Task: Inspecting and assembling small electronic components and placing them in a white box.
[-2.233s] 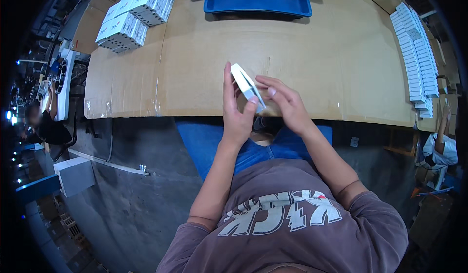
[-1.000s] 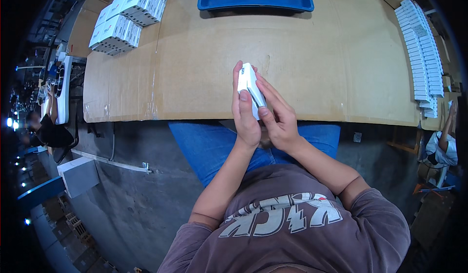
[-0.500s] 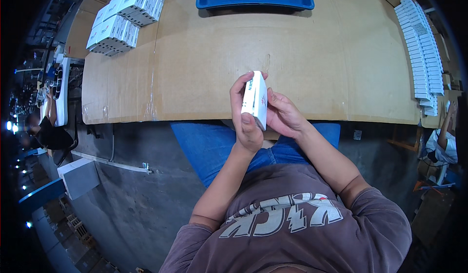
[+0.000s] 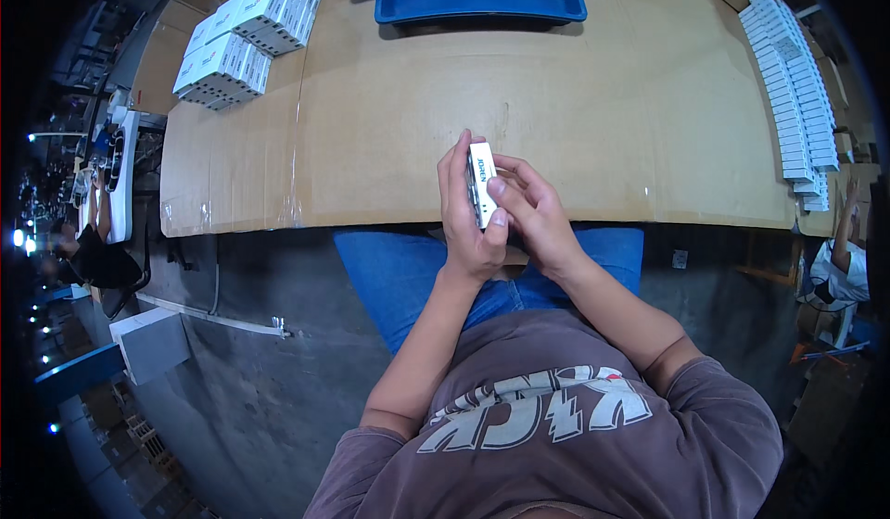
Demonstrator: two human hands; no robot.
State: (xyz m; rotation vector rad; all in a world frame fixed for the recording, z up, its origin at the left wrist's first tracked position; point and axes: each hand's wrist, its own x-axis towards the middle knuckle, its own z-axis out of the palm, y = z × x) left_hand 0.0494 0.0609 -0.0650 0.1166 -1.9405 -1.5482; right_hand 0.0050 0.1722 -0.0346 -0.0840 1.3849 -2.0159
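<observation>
The wide brown table (image 4: 593, 120) fills the upper half of the view, its near edge running just above a pair of blue-trousered knees. At the far edge a blue tray (image 4: 482, 5) is seen, and compared with two seconds back it sits a touch lower in the picture. A stack of white boxes (image 4: 246, 32) is piled on the table's far left corner, and a long row of flat white boxes (image 4: 793, 102) is laid along the right edge; both are well apart from the hands.

Down at the near edge of the table, a small white box (image 4: 482, 185) is gripped between both hands, just over the table's rim. It is now turned up on end, its narrow side facing the camera. Two seconds ago it was tilted and held out flatter over the table; a second ago it was pressed between the palms; half a second ago its broad white face was shown, and that face has since been swung away.

The left hand (image 4: 468, 218) is clamped on the box, fingers wrapped behind it and the thumb pressed up against its near lower corner. The right hand (image 4: 533, 218) is closed on it too, fingertips laid on its right side. Both hands have been drawn slightly nearer the body than at the start.
</observation>
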